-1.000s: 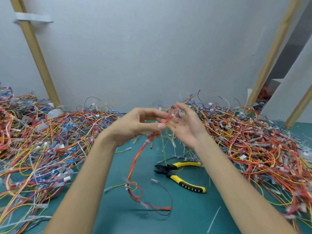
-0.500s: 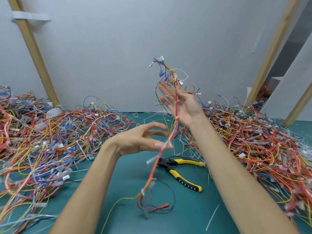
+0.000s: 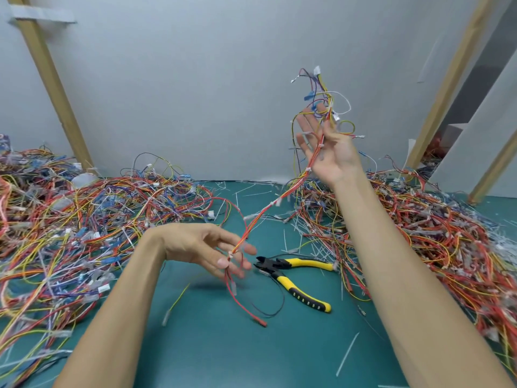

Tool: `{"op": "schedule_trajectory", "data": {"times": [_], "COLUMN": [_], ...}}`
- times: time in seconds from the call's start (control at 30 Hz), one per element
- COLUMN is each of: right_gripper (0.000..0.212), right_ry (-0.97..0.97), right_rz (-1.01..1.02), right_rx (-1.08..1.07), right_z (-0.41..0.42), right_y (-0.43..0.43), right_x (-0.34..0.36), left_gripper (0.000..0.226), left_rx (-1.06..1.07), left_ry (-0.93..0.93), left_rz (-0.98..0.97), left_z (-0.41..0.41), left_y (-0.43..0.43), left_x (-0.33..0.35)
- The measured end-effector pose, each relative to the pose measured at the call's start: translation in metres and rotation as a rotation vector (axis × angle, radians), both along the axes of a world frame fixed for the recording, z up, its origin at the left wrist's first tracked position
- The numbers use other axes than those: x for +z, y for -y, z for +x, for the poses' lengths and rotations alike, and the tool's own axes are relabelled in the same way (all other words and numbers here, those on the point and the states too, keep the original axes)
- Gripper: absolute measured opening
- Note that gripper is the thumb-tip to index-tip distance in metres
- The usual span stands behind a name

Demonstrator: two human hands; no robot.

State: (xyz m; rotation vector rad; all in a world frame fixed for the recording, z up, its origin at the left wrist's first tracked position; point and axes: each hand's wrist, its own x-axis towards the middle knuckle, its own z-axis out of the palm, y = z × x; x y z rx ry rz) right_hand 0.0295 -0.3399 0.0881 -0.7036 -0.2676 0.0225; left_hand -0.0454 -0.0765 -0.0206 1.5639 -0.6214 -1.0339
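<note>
Left hand [image 3: 201, 245] low, right hand [image 3: 333, 152] raised, wire harness [image 3: 275, 203] stretched between

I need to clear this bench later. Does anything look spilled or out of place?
Yes. Cut white cable-tie scraps lie scattered over the green mat, thickest by the right wire pile. The yellow-handled cutters lie with handles spread among them, beside the left hand pinching the wire harness.

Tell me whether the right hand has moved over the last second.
Yes. The right hand has risen, well clear of the yellow pliers, drawing the wire harness up.
</note>
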Motion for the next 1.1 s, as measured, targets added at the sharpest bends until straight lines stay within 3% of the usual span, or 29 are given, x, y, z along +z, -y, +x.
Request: {"op": "schedule_trajectory", "data": {"times": [0.2,0.47,0.9,1.1], "right_gripper": [0.029,0.034,0.041,0.043], "right_ry": [0.015,0.006,-0.056,-0.081], "right_rz": [0.008,-0.002,-0.124,-0.144], "right_rx": [0.035,0.152,0.331,0.361], "right_z": [-0.008,-0.026,-0.042,-0.045], "right_y": [0.01,0.02,0.01,0.018], "right_x": [-0.011,-0.044,-0.08,-0.087], "left_gripper": [0.023,0.03,0.047,0.044], "left_rx": [0.122,0.646,0.744,0.712], "left_ry": [0.067,0.105,0.06,0.054], "left_rz": [0.033,-0.248,-0.199,-0.14], "left_z": [0.001,0.011,0.009,0.005], "left_y": [0.001,0.016,0.014,0.018], "left_x": [0.004,0.009,0.015,0.019]}}
